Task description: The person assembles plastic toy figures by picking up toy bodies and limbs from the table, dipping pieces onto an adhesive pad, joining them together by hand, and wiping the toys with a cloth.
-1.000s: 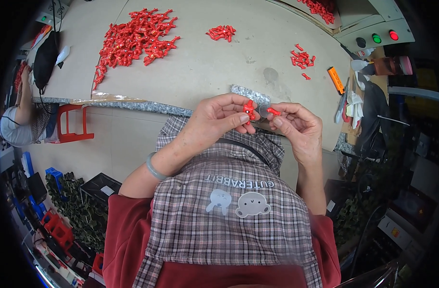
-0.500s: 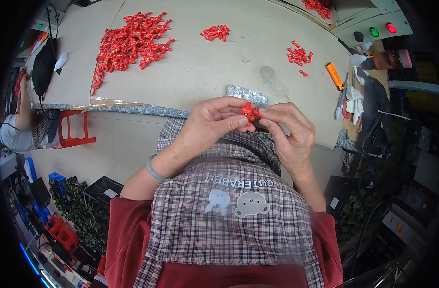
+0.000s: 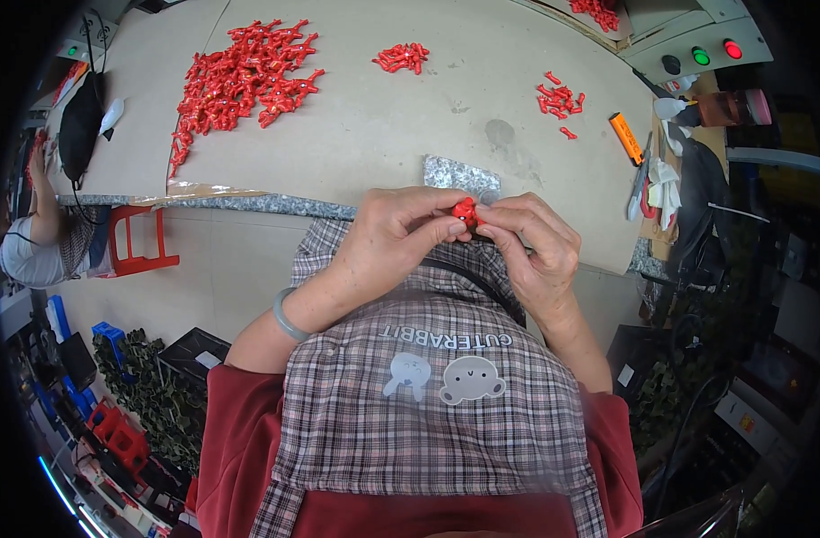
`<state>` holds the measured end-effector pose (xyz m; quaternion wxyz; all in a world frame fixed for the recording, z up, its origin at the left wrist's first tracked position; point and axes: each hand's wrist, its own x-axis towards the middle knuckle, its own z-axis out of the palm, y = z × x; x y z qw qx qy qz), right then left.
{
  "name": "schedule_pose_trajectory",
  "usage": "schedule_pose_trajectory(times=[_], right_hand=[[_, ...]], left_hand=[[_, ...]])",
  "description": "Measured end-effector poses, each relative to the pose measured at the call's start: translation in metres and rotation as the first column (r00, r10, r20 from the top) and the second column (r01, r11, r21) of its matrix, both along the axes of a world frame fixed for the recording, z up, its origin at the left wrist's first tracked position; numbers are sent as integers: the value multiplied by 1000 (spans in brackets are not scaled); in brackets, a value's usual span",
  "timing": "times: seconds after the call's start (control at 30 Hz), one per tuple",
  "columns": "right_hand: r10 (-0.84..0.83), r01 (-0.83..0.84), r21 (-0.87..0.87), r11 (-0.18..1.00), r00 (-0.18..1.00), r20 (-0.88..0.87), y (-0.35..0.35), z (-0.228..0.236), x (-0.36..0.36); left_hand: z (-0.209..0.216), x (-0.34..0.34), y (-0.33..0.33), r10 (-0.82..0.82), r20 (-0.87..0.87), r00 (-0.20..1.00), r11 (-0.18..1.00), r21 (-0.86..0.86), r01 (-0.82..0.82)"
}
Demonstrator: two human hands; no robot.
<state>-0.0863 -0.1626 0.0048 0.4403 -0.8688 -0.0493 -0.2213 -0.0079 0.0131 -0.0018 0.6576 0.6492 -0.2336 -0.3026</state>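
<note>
Between my hands, just off the table's front edge, is a small shiny red toy figure (image 3: 464, 212). My left hand (image 3: 383, 231) pinches it from the left with thumb and fingers. The fingertips of my right hand (image 3: 537, 244) are closed against the figure's right side, on a small red part that they mostly cover. How that part meets the figure is hidden. Past my fingertips, a speckled grey pad (image 3: 461, 172) lies at the edge of the table.
A large heap of red figures (image 3: 244, 76) lies at the left of the table (image 3: 356, 125). Smaller piles of red pieces (image 3: 401, 58) and loose red parts (image 3: 559, 100) lie farther right. An orange box cutter (image 3: 625, 139) is by a bottle (image 3: 737, 109). Far left sits another person (image 3: 38, 242).
My right fingertips have moved left, up against the figure, and the gap that showed the small red part has closed. The figure is now more covered by my fingers.
</note>
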Motion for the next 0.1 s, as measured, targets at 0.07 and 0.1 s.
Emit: schedule_pose_trajectory(times=[0.07,0.1], right_hand=[[9,-9,5,1000,1000,12,-1,-3,-1],[22,-22,10,1000,999,25,-1,-6,-1]], left_hand=[[1,0,0,-8,102,995,999,36,4],[1,0,1,-20,141,990,999,50,13]])
